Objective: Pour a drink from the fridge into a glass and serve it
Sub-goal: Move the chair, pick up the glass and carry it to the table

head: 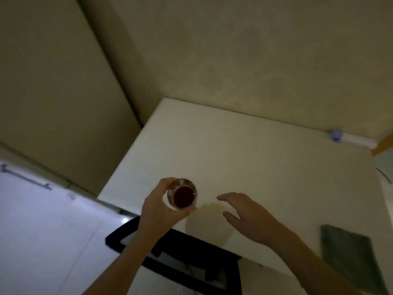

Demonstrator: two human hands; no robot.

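Head view, looking down in dim light at a white table set into a corner between two beige walls. The left hand has its fingers wrapped and closed around a glass of dark red drink; the thumb lies along the glass's far side and the fingertips show at its near rim. The glass sits upright over the table's near left part, close to the left edge; whether its base touches the surface cannot be told. The right hand is just right of the glass, fingers spread and loosely curved, holding nothing, palm down above the tabletop. A round shadow falls on the table between and below the two hands.

Beyond the fingers the tabletop is bare all the way to the back wall. Far right of the right hand's fingers, a dark green cloth lies flat near the table's right edge. At the back right edge, along the wall, is a small blue and white fitting. Below the left wrist, past the table's near edge, a black chair stands partly under the table. Left of the left hand is pale open floor
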